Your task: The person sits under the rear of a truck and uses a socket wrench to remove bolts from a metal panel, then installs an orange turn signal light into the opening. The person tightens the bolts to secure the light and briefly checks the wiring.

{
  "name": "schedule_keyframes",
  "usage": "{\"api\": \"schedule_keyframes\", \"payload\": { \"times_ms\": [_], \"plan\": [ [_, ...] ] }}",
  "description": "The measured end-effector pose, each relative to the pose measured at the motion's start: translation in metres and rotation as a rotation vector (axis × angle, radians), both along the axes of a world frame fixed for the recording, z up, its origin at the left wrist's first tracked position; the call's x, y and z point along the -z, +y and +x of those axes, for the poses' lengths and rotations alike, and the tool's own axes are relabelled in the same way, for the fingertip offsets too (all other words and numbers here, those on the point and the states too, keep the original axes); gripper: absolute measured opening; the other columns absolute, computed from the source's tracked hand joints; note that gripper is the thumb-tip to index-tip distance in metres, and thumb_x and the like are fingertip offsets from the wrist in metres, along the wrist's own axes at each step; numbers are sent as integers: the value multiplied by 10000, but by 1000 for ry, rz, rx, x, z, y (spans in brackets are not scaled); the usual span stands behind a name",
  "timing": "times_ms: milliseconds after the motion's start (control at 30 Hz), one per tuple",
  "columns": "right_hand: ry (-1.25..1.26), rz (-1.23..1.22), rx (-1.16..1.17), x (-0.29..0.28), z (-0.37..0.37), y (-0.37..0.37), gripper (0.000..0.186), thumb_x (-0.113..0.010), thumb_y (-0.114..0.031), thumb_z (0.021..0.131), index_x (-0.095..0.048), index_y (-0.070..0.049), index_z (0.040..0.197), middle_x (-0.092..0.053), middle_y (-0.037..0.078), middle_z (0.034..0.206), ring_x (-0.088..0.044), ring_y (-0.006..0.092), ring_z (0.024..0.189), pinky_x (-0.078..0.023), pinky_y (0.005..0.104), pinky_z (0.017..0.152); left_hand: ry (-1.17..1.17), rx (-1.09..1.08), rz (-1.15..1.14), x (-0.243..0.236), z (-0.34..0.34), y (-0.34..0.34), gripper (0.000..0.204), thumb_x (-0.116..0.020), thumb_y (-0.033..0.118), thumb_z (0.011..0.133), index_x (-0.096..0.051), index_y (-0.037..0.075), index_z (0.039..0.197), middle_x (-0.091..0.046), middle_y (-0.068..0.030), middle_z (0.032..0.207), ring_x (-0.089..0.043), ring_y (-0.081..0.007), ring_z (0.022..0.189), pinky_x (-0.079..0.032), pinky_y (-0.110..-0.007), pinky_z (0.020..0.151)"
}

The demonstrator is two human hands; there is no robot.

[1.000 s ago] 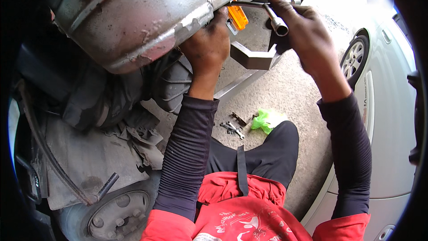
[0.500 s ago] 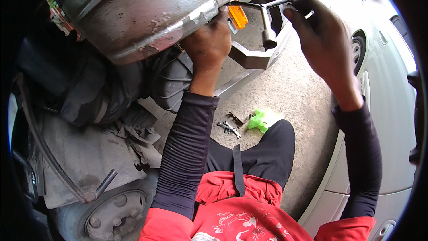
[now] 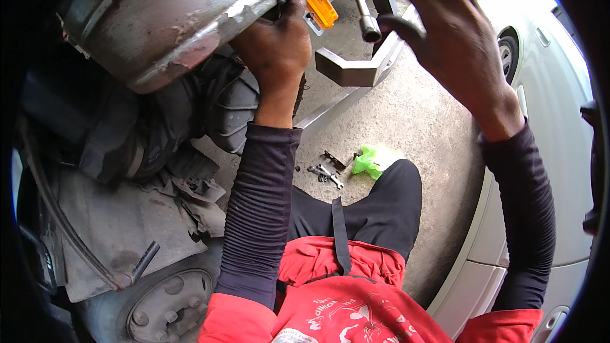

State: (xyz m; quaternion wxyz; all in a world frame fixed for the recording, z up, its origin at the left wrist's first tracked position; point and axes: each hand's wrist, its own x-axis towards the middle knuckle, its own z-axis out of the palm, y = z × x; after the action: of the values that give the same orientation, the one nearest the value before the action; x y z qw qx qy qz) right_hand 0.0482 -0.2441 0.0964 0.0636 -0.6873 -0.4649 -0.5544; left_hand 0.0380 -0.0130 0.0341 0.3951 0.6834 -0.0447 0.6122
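Note:
A steel three-way socket wrench (image 3: 363, 9) reaches under the edge of a silver, scuffed body panel (image 3: 171, 32). One arm runs to the panel edge, and another ends in a round socket facing me. My left hand (image 3: 273, 47) is closed under that edge, its thumb raised beside the wrench's far-left arm. The panel hides its other fingers, and I cannot tell what they grip. My right hand (image 3: 448, 44) is at the wrench's upper right arm, fingers stretched and thumb apart, somewhat blurred. It covers that arm's end. Behind the wrench shows an orange lamp-like part (image 3: 322, 7).
A bent metal bracket (image 3: 346, 70) sticks out below the wrench. Spanners (image 3: 332, 178), small dark parts and a green plastic bag (image 3: 368, 160) lie on the concrete. A wheel (image 3: 168, 308) and hose (image 3: 70, 222) are at left; a pale car (image 3: 546, 152) stands close at right.
My right hand has gone from curled fingers at the wrench's end to stretched fingers over it. Panel, wrench and left hand appear further left and higher in view.

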Motion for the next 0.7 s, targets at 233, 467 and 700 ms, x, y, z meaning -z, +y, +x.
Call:
{"api": "schedule_keyframes", "payload": {
  "times_ms": [233,467,700],
  "plan": [
    [1741,624,-578,5,15,23,252,-700,-254,993,-703,-36,1120,-719,92,989,-710,219,832,-595,326,735,51,46,37,0,-2,7,282,-796,83,881,-712,-76,1099,-767,-149,1089,-720,-203,970,-510,-344,983],
    [-3,88,-120,0,20,23,244,-680,-241,950,-708,-11,1024,-669,100,897,-647,200,764,-527,352,671,-45,139,40,-1,5,3,280,-762,68,897,-699,-65,1135,-757,-162,1131,-726,-229,983,-511,-353,978],
    [812,223,-89,-5,-3,15,360,-777,-285,901,-717,8,1101,-679,124,863,-688,211,807,-569,389,716,199,79,-109,-1,-9,6,324,-738,102,922,-705,-47,1209,-764,-148,1108,-710,-227,1007,-515,-349,952]
  ]
}}
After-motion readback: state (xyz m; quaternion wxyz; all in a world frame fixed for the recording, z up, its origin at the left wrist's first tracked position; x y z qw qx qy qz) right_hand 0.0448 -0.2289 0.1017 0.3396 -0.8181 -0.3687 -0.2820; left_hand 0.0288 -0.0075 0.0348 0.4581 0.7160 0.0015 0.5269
